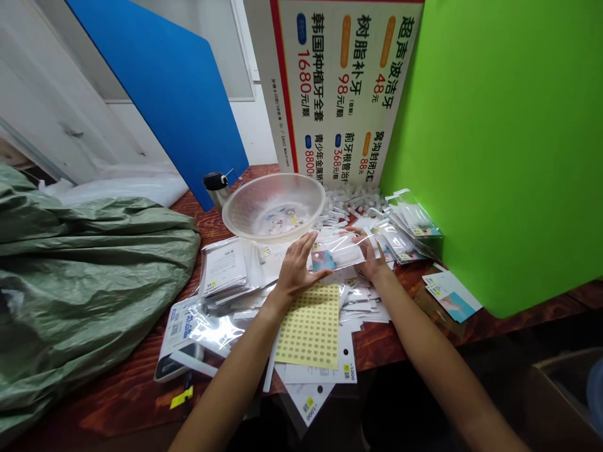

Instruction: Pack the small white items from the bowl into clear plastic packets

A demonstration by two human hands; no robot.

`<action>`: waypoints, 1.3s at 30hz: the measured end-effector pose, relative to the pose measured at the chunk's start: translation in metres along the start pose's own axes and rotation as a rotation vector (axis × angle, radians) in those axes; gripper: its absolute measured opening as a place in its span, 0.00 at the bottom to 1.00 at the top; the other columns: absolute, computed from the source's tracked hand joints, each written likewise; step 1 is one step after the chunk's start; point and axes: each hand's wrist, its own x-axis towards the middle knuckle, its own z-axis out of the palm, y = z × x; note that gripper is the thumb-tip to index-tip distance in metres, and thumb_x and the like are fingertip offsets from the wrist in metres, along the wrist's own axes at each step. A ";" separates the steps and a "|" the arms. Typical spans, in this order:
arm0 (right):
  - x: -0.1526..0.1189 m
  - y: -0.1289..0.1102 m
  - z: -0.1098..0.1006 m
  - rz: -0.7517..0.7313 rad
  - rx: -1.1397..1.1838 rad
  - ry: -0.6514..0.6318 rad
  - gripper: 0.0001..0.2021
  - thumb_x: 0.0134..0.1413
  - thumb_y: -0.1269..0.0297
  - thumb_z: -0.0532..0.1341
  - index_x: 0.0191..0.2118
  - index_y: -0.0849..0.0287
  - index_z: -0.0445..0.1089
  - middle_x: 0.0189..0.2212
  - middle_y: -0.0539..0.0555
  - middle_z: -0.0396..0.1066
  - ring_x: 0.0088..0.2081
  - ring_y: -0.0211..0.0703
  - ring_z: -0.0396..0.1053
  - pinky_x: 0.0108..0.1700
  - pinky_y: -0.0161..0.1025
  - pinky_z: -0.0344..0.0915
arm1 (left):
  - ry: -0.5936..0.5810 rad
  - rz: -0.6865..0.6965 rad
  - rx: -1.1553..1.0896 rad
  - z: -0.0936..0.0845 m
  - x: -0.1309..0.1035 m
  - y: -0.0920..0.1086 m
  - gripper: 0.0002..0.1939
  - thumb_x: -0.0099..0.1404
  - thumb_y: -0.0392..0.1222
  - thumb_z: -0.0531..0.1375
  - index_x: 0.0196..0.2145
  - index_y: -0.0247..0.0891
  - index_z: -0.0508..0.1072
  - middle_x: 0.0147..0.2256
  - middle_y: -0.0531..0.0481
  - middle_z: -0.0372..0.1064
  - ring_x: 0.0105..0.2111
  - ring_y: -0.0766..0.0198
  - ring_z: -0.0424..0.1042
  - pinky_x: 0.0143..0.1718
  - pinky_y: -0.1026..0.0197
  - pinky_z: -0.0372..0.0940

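Between my hands is a clear plastic packet (pixel 346 251) with a blue-and-pink printed card and a white item inside. My right hand (pixel 371 256) grips its right end, with some fingers hidden behind the plastic. At the left end, my left hand (pixel 298 267) holds it, thumb below and fingers above. Just under the hands lies a yellow sheet of small round stickers (pixel 308 329), on top of white printed cards (pixel 346 375). A stack of bagged white cards (pixel 226 270) is left of my left hand. Filled packets (pixel 409 226) are piled beyond my right hand.
A translucent plastic basin (pixel 274 235) stands behind the hands, beside a black-lidded bottle (pixel 217 188). Small white pieces (pixel 353 198) are heaped at the back. Blue (pixel 174 81), printed (pixel 348 75) and green (pixel 494 157) boards enclose the table. Green sheeting (pixel 94 263) covers the left side.
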 end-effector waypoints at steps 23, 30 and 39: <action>0.001 0.013 0.012 0.175 0.126 0.192 0.08 0.39 0.69 0.67 0.31 0.55 0.75 0.35 0.51 0.81 0.38 0.43 0.77 0.41 0.35 0.74 | 0.017 0.265 -0.022 0.009 -0.004 0.002 0.23 0.72 0.31 0.53 0.64 0.34 0.61 0.59 0.36 0.68 0.57 0.55 0.72 0.54 0.52 0.73; -0.004 0.008 0.020 0.182 0.044 0.158 0.10 0.48 0.58 0.67 0.35 0.57 0.77 0.31 0.52 0.80 0.32 0.46 0.75 0.36 0.42 0.74 | 0.078 0.284 0.040 0.007 -0.001 0.004 0.20 0.72 0.32 0.54 0.61 0.32 0.64 0.55 0.37 0.72 0.53 0.55 0.73 0.53 0.51 0.74; -0.007 0.001 0.024 0.219 -0.036 0.062 0.16 0.50 0.49 0.66 0.37 0.57 0.78 0.31 0.54 0.79 0.33 0.50 0.75 0.37 0.46 0.73 | 0.088 0.271 0.069 0.007 -0.002 0.004 0.22 0.73 0.33 0.53 0.63 0.32 0.62 0.55 0.36 0.72 0.53 0.54 0.73 0.53 0.49 0.73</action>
